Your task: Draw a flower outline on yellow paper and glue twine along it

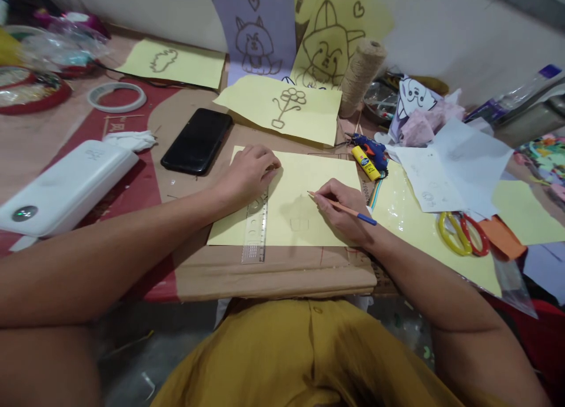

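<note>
Centrally, a smooth, pale-yellow rectangular paper sheet (286,180) lies on brown cardboard (282,277) over the tabletop (13,139), its long sides running left to right. Faint graphite lines near its near edge form a small boxy outline. The right-hand grip (342,207) is closed around a slim wooden pencil (348,211) with a blue end, thumb and fingers pinching it near the sharpened tip. The pencil lies over the sheet's right half; its long axis slants, the tip pointing left and slightly away from the body, the blue end right and nearer. The left-hand grip (252,174) is partly open, palm down, fingers loosely bent on the sheet; nothing is seen pinched in it. Beneath it extends a clear plastic stencil ruler (254,236) with round cut-outs, its long axis running away from the body, its near end crossing the sheet's near edge. Beyond the sheet are a glossy black smartphone (197,141), at left, and a yellow glue stick (365,163), at right; a fibrous twine spool (362,77) stands farther back, tilted
</note>
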{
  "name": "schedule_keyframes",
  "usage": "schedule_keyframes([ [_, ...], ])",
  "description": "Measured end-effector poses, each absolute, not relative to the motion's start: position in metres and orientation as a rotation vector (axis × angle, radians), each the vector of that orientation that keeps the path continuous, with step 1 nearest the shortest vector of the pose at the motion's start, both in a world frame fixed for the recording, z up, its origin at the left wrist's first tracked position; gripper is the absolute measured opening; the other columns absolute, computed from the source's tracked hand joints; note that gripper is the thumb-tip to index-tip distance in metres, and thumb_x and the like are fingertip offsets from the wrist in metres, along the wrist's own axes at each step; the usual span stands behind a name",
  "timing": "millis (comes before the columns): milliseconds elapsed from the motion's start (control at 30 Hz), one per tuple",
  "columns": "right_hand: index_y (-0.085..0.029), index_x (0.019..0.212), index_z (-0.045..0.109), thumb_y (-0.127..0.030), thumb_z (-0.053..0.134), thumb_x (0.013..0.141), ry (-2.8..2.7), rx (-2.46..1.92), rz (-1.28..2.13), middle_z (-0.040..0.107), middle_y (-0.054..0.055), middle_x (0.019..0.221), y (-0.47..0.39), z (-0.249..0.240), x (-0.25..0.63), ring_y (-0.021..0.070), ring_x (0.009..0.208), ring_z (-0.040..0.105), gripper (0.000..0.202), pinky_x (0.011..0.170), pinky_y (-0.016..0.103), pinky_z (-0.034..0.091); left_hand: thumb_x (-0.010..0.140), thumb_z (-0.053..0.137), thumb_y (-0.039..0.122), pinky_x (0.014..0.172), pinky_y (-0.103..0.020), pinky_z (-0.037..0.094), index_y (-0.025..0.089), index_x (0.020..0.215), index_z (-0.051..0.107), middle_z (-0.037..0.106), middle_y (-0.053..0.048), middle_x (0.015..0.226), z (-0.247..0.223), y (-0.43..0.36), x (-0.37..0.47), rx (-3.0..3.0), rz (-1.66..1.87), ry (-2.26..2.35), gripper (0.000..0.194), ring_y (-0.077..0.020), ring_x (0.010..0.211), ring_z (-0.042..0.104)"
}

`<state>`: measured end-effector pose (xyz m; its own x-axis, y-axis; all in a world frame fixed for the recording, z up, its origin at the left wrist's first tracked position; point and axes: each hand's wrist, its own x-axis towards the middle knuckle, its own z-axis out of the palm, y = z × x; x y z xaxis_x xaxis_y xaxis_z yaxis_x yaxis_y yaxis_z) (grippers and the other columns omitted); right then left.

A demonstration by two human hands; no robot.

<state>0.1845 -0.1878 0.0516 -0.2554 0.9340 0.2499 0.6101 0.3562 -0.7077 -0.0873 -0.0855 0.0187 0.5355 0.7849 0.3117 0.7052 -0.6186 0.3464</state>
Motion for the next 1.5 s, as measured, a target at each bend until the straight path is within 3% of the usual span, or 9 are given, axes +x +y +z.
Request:
schedule_keyframes([
  [700,-0.025,0.091,0.064,-0.044,0.064,0.107,-1.954,-1.353,0.662,0.07,0.001,0.078,-0.1884,0.0522,0.1835,0.0172,0.07,0.058,0.025,0.07,0.033,0.044,0.112,0.056,0.022,0.113,-0.047,0.056,0.019,0.116,0.078,0.077,-0.016,0.13,0.0184,-0.0851,-0.0879,2.599,0.645,1.275,0.022,-0.0323,0.127,0.068],
  [1067,-0.025,0.093,0.065,-0.049,0.064,0.108,-1.96,-1.398,0.664,0.07,0.002,0.078,-0.188,0.052,0.1839,0.0186,0.072,0.06,0.028,0.069,0.033,0.045,0.111,0.049,0.022,0.115,-0.052,0.057,0.022,0.114,0.079,0.079,-0.015,0.129,0.018,-0.0847,-0.0876,2.587,0.687,1.257,0.03,-0.0327,0.125,0.068],
  [1500,-0.025,0.093,0.066,-0.044,0.066,0.107,-1.839,-1.31,0.634,0.071,0.001,0.081,-0.1902,0.047,0.1847,0.0171,0.071,0.061,0.025,0.069,0.033,0.047,0.111,0.05,0.021,0.116,-0.053,0.056,0.019,0.116,0.08,0.079,-0.017,0.13,0.0205,-0.086,-0.0861,2.573,0.66,1.277,0.03,-0.0336,0.127,0.069],
])
